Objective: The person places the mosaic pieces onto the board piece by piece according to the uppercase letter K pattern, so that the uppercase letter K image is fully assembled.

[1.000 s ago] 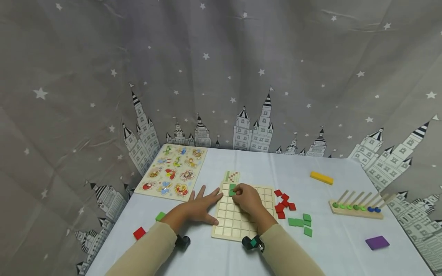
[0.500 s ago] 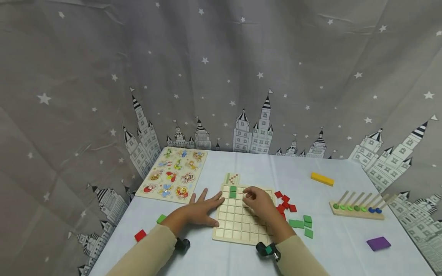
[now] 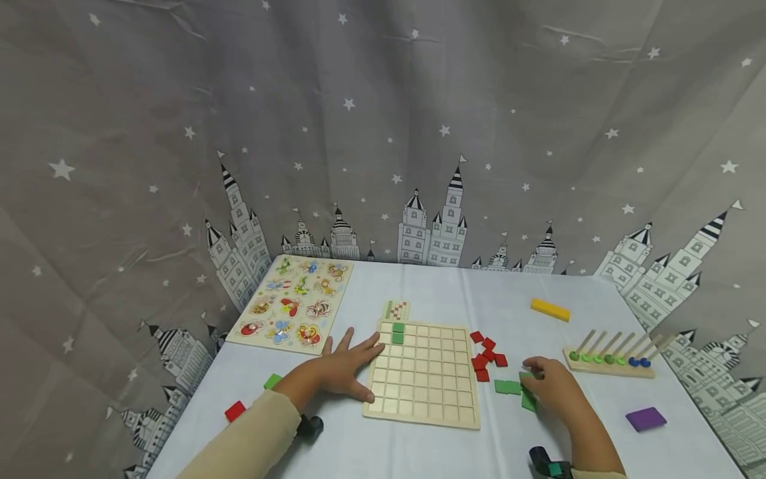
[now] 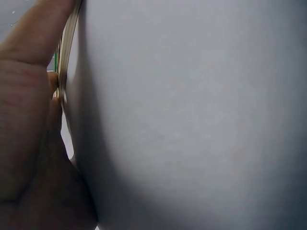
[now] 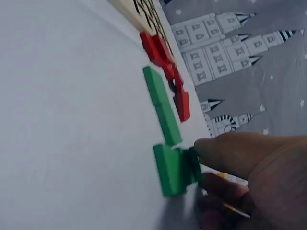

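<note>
A wooden grid board (image 3: 426,376) lies mid-table with two green tiles (image 3: 397,333) in its upper left cells. My left hand (image 3: 342,370) rests spread along the board's left edge; its thumb and palm fill the side of the left wrist view. To the right of the board, my right hand (image 3: 553,387) is down at the loose green tiles (image 3: 507,387). Its thumb and finger pinch a tilted green tile (image 5: 195,165) in the right wrist view, beside another green tile (image 5: 168,170). Part of that cluster is hidden under the fingers.
A small pattern card (image 3: 397,310) sits behind the board. Red tiles (image 3: 481,362) lie near its right edge. An insect puzzle (image 3: 293,303) is at back left, a bead-and-peg stand (image 3: 610,362) at right, with a yellow bar (image 3: 550,309) and a purple block (image 3: 645,419).
My right hand has left the second green tile on the board and moved right to the loose green tiles. My left hand stays at the board's left edge.
</note>
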A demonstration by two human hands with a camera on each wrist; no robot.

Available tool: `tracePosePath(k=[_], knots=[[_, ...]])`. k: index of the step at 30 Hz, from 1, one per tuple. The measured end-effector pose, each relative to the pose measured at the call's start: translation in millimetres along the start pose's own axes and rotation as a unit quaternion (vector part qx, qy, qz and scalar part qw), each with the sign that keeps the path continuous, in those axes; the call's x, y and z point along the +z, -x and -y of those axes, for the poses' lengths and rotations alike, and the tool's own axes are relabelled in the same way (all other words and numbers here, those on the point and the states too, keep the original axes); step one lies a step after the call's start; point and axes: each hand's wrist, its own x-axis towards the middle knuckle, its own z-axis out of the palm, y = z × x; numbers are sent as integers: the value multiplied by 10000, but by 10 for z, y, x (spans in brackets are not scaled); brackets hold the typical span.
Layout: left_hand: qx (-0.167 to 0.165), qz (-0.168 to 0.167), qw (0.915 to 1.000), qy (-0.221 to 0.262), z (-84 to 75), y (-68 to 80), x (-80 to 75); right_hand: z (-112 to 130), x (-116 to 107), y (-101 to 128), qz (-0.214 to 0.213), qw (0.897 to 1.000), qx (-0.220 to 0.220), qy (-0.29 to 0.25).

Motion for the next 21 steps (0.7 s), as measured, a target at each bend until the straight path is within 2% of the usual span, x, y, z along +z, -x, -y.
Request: tracePosePath(k=[5,8,11,14,17,21], knots=[[-81,69,9999,-4,-32,8,-29,-126,-2,-23,240,9996,56,-148],[-115,62,9999,7,-53,30,-43,-105,14,-19,134,9997,49,-212],[-136,67,9999,34,-66,55,-49,17,65,-9,-49,9993,12,-374],[-177,89,9998,22,-61,69,-47,288,201,-5,-263,9976,-176,-617],[-198,100,9998,-8,-52,67,-47,678,411,-21,-365,9936,-583,-896],[-153,120,9998,-14,-68,54,-63,1215,747,-53,-193,9845,-1285,-1180]])
